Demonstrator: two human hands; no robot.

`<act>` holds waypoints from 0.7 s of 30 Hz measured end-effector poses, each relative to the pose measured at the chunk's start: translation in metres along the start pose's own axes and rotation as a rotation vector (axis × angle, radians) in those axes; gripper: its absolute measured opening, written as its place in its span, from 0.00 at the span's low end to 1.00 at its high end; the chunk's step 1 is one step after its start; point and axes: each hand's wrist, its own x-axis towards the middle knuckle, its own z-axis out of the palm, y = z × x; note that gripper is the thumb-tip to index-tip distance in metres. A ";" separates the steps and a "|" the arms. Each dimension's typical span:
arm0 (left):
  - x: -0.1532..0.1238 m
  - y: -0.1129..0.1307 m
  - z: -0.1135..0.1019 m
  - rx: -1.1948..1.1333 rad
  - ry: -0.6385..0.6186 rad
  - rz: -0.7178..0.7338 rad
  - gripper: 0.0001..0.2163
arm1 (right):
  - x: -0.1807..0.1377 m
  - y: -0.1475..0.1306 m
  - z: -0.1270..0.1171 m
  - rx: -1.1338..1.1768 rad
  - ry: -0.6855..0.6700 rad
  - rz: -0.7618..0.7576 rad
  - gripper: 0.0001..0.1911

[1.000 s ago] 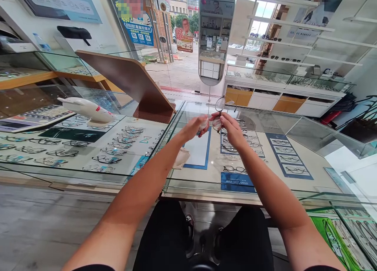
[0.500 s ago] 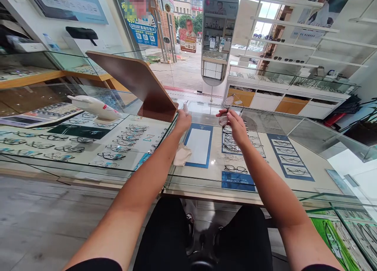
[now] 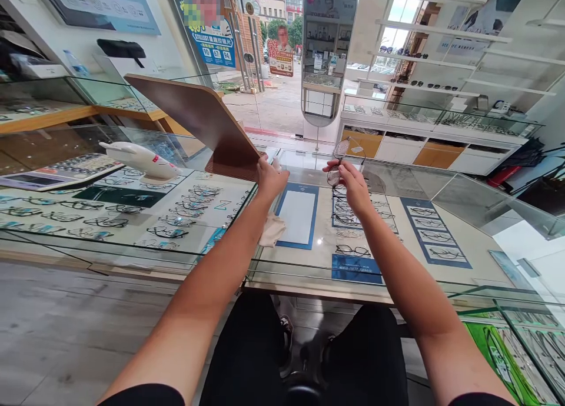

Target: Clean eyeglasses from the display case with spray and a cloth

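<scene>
My left hand (image 3: 271, 177) is at the far part of the glass counter, beside the lower edge of a brown tilted board (image 3: 207, 120). Its thumb and fingers are spread around a small whitish bottle (image 3: 276, 162), partly hidden behind the hand; I cannot tell whether they touch it. In my right hand (image 3: 351, 182) is a pair of eyeglasses (image 3: 334, 175), pinched by the fingers and raised above the counter, with a small tag hanging by a lens. A crumpled cream cloth (image 3: 272, 230) lies under my left forearm, by a blue-bordered white sheet (image 3: 296, 215).
Rows of eyeglass frames (image 3: 185, 206) lie under the glass counter top (image 3: 397, 270). To the left stands a white whale-like ornament (image 3: 141, 159). An oval mirror (image 3: 329, 53) rises beyond the counter, and shelves with sunglasses (image 3: 435, 87) hang at the right.
My left hand has shifted slightly left, and its thumb and fingers have spread from around the small bottle. The right hand still holds the eyeglasses, almost unmoved.
</scene>
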 end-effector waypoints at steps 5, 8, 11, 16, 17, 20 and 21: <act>-0.052 0.041 -0.028 -0.058 0.289 0.285 0.40 | 0.001 -0.001 -0.001 -0.004 -0.005 0.007 0.23; -0.100 0.049 -0.056 0.130 0.238 0.358 0.32 | 0.001 -0.001 -0.001 -0.018 0.000 0.009 0.23; -0.144 0.037 -0.083 0.388 -0.037 0.347 0.13 | 0.003 0.004 0.000 -0.012 0.002 0.008 0.23; -0.180 0.005 -0.107 0.692 -0.214 0.271 0.15 | 0.006 0.013 0.003 0.006 0.023 -0.005 0.22; -0.181 0.001 -0.109 0.706 -0.246 0.280 0.13 | 0.006 0.013 0.003 0.008 0.024 -0.006 0.22; -0.180 -0.007 -0.114 0.658 -0.285 0.306 0.09 | 0.006 0.011 0.002 0.009 0.008 0.002 0.22; -0.179 -0.009 -0.115 0.616 -0.275 0.300 0.09 | 0.006 0.010 0.002 0.007 0.002 0.009 0.22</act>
